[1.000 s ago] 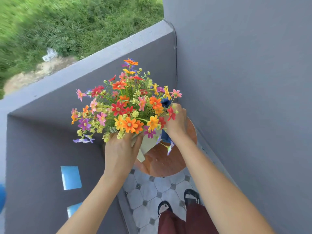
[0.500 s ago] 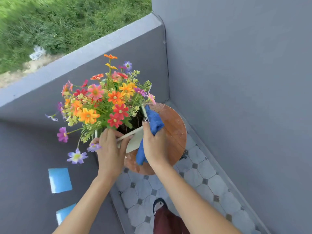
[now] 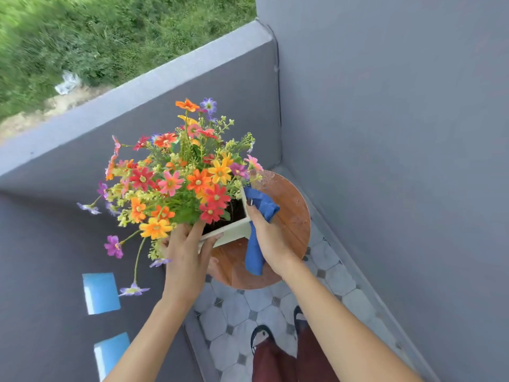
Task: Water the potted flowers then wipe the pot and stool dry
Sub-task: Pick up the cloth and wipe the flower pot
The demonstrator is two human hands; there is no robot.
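A square white pot [image 3: 234,230] full of bright mixed flowers [image 3: 179,177] is tilted over a round brown wooden stool [image 3: 292,213] in the balcony corner. My left hand [image 3: 187,252] grips the pot's near rim, fingers curled over the edge. My right hand [image 3: 270,238] holds a blue cloth [image 3: 261,208] against the pot's right side, and one end of the cloth hangs down below the palm. Water droplets speckle the stool top. Whether the pot's base touches the stool is hidden by my hands.
Grey balcony walls [image 3: 385,133] close in on the right and behind the stool, with a low parapet [image 3: 137,89] and grass beyond. The floor has pale octagonal tiles [image 3: 248,321]. My feet [image 3: 261,337] stand just in front of the stool.
The pot has swung left and tilted, exposing more of the stool top. My right hand came from behind the flowers to the pot's right side with the blue cloth.
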